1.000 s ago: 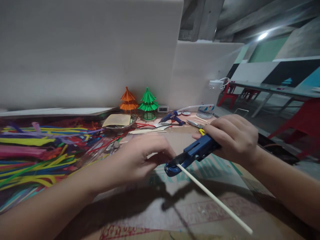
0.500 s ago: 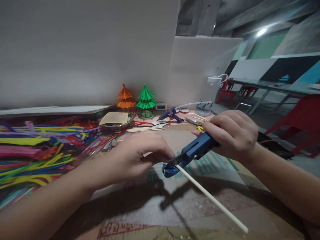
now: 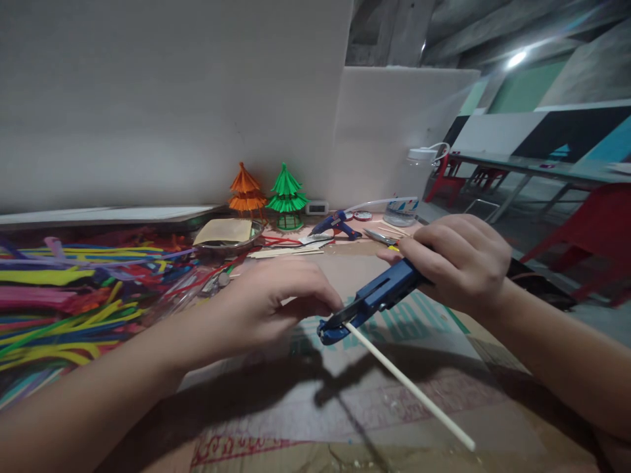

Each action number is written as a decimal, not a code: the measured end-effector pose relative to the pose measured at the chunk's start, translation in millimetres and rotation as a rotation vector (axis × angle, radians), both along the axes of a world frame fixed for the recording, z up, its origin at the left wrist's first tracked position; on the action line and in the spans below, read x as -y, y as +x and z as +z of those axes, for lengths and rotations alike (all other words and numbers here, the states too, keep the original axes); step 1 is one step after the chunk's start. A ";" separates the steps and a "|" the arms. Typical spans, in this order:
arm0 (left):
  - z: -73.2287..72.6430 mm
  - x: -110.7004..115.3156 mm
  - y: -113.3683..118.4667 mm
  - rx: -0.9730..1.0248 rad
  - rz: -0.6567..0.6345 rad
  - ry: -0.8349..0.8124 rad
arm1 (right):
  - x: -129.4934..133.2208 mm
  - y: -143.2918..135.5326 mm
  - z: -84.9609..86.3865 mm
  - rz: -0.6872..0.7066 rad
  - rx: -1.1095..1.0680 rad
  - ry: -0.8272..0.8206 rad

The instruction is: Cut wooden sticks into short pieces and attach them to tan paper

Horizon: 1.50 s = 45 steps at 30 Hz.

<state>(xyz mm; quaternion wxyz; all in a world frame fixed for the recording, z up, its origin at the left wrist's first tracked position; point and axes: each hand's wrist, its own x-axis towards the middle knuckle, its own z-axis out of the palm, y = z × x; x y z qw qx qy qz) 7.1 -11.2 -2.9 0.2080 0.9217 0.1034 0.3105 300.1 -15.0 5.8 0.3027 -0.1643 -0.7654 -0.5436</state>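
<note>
My right hand [image 3: 458, 263] is wrapped round the handles of a blue hand cutter [image 3: 389, 289], whose jaws point left and down. Between its dark blade and the lower jaw lies a thin pale wooden stick [image 3: 409, 384], its long free part slanting toward me and to the right. My left hand [image 3: 290, 295] is closed, thumb and fingers pinched at the stick's other side, right by the jaws. The end inside those fingers is hidden.
Colourful pipe cleaners [image 3: 73, 302] lie heaped on the left. At the back stand an orange paper-like tree [image 3: 245, 190] and a green one [image 3: 286, 197]. Behind my hands are a blue glue gun [image 3: 335, 225], scissors [image 3: 379, 236], loose sticks [image 3: 290, 251] and a water bottle [image 3: 411, 184].
The free end of the stick has shifted slightly left and up, together with the cutter. Both hands keep the same hold.
</note>
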 end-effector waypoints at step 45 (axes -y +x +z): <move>0.2 -3.5 -1.3 0.003 -0.043 0.034 | 2.6 -1.5 -4.8 -0.062 -0.012 0.013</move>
